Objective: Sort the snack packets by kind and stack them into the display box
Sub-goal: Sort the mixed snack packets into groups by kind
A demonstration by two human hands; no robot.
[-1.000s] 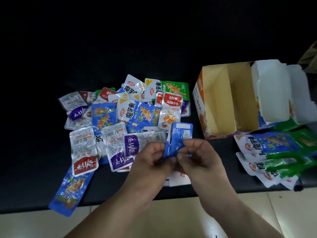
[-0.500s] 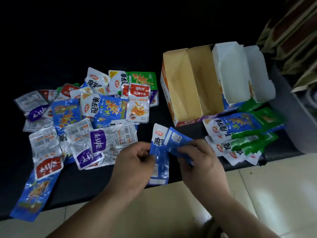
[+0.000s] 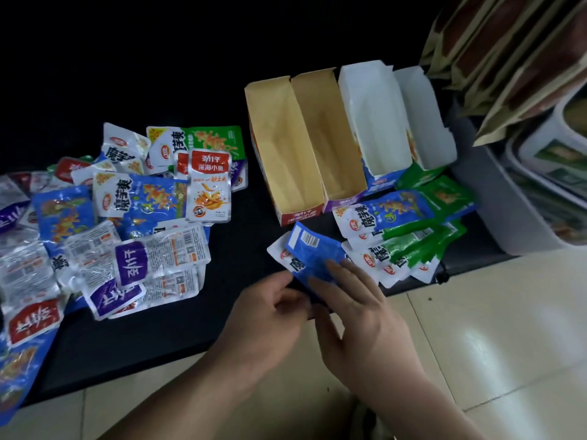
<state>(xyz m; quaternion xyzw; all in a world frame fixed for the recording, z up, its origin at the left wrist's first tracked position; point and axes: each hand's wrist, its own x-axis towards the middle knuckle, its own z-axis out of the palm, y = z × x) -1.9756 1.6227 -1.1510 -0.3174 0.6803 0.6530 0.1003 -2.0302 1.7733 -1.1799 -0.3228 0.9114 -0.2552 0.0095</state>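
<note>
Blue packets (image 3: 313,258) in both hands (image 3: 320,312) now reach the sorted pile (image 3: 409,239).

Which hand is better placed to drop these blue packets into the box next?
Right, probably. The right hand lies flat over the blue packets, just below the display box. The left hand only pinches their near edge, farther from the box.

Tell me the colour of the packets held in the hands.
Blue packets, white at the end; head view shows them.

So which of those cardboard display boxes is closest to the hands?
The brown-lined cardboard box with the red front edge, leftmost of the row; the white-lined boxes stand farther right. It sits just beyond the blue packets being held.
</note>
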